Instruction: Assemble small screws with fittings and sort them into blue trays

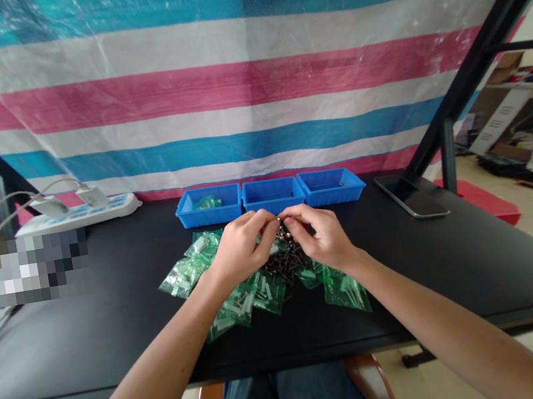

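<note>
My left hand [247, 241] and my right hand [321, 231] meet fingertip to fingertip over a loose pile of dark screws [284, 265]. Thumb and fingers of each are pinched together, and whatever is between them is too small to make out. Shiny bits of metal show just below the fingertips. Green-tinted plastic bags with small pale pieces inside lie around the pile: several bags [187, 273] on the left, partly under my left wrist, and a bag [344, 288] beside my right forearm.
Behind the hands, three blue bins stand in a row: a left bin [211, 215] with a green bag inside, a middle bin [274, 203] and a right bin [334, 194], each with small bits. A phone [410, 195] lies right; a power strip [81, 215] with plugs sits back left.
</note>
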`<state>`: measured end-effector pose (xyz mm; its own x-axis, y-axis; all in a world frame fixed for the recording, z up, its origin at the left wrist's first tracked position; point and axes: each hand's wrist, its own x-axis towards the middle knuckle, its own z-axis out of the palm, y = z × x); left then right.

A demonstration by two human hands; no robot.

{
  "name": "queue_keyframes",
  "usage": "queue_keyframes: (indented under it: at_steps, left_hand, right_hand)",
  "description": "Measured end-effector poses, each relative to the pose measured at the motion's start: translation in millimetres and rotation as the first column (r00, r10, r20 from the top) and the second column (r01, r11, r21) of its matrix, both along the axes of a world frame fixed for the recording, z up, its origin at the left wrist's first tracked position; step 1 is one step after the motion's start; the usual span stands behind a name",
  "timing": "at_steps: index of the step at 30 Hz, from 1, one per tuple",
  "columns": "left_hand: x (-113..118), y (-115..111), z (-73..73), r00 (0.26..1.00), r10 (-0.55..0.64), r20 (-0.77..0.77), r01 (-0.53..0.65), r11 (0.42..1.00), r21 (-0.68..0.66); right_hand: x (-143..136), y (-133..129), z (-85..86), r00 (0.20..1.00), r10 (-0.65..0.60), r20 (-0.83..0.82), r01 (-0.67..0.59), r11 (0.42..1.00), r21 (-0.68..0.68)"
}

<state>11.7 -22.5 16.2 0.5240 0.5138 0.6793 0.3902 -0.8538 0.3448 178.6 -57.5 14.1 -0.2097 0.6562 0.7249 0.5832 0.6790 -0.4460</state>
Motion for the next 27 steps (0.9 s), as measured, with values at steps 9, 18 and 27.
queue_keyframes:
  at_steps: [9,18,27]
  left_hand:
    - [0.7,1.2,1.3,0.997,0.074,0.005,-0.074,0.995,0.061]
    - [1.4,1.8,-2.6,0.999,0.033,0.012,-0.033,0.998,0.046]
    - [1.8,2.9,-3.7,0.999,0.031,0.012,-0.032,0.995,0.094]
  right_hand:
    - [0.4,0.1,-0.6,1.000,-0.014,-0.006,0.014,1.000,0.026]
    - [0.4,0.0,-0.9,0.999,-0.042,-0.010,0.042,0.999,-0.010]
    - [0.7,0.0,-1.5,0.997,-0.079,-0.004,0.079,0.997,-0.022]
